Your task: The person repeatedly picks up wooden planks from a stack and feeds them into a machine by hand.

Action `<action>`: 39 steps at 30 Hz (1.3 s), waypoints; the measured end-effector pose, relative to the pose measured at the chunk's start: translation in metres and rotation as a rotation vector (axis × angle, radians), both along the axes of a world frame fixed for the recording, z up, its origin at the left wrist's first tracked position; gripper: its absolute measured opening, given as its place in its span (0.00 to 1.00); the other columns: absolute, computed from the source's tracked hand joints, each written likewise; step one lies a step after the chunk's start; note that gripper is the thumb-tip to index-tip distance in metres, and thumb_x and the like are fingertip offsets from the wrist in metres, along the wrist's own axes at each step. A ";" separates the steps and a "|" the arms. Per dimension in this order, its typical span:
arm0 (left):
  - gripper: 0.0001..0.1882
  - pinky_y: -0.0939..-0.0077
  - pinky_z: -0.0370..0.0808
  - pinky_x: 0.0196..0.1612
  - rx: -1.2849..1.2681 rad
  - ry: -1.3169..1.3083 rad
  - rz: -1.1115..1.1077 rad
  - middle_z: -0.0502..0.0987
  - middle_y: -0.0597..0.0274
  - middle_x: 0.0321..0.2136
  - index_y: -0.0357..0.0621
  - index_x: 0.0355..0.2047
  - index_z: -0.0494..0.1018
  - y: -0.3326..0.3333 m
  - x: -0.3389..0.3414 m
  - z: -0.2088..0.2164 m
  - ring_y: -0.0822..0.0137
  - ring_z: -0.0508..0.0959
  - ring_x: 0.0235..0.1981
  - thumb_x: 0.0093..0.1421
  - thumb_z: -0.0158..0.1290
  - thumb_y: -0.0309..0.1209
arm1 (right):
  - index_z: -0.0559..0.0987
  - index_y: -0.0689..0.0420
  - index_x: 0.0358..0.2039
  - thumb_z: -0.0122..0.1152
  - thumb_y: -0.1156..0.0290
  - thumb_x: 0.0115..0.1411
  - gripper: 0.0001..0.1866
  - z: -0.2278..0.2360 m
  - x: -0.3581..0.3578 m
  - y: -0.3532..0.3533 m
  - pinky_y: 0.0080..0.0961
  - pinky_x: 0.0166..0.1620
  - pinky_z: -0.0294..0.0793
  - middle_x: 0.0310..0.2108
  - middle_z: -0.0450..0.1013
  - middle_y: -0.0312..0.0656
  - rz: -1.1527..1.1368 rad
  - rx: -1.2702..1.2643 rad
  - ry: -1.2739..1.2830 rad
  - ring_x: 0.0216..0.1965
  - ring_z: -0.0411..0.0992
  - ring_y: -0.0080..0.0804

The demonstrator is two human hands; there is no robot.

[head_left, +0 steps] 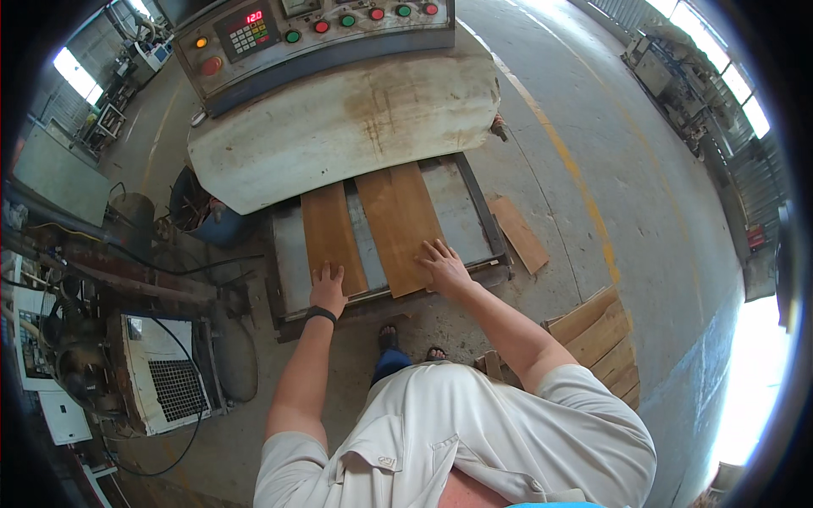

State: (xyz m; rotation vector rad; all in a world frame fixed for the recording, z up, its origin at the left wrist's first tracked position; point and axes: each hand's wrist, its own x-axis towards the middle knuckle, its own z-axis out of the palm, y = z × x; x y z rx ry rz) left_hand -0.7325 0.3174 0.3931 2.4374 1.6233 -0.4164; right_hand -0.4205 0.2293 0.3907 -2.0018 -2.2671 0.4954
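Two brown wooden boards lie side by side on the metal bed [457, 199] of a machine, their far ends running under its stained white cover [339, 127]. My left hand [328, 288] rests flat near the close end of the narrower left board [328, 229], fingers apart. On the right edge of the wider right board [398, 224], my right hand [444, 266] lies with its fingers spread. A strip of bare bed shows between the boards. Neither hand is wrapped round anything.
Above the cover sits a control panel [318, 42] with coloured buttons and a lit display. A loose board [518, 234] lies on the floor to the right, and stacked planks [597, 339] stand nearer me. Left are a blue bin [216, 227] and a caged machine [165, 372] with cables.
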 end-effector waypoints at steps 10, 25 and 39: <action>0.48 0.57 0.68 0.65 -0.069 -0.038 0.036 0.52 0.49 0.70 0.54 0.69 0.57 0.072 0.020 0.009 0.39 0.62 0.65 0.50 0.68 0.37 | 0.69 0.40 0.64 0.75 0.61 0.47 0.42 0.002 -0.017 0.059 0.48 0.70 0.53 0.72 0.50 0.44 -0.023 -0.046 -0.022 0.73 0.46 0.50; 0.49 0.57 0.71 0.63 -0.051 -0.059 0.040 0.55 0.51 0.68 0.57 0.69 0.58 0.133 0.029 0.013 0.42 0.61 0.65 0.48 0.70 0.37 | 0.69 0.38 0.64 0.79 0.60 0.42 0.46 0.001 -0.016 0.124 0.47 0.69 0.55 0.71 0.51 0.44 -0.056 -0.027 -0.025 0.72 0.47 0.49; 0.46 0.55 0.71 0.62 -0.007 -0.107 -0.008 0.58 0.49 0.66 0.54 0.67 0.62 0.191 0.029 0.000 0.40 0.62 0.64 0.47 0.70 0.38 | 0.69 0.37 0.63 0.82 0.61 0.38 0.48 -0.005 -0.009 0.182 0.47 0.68 0.58 0.70 0.53 0.41 -0.074 -0.012 -0.019 0.72 0.48 0.48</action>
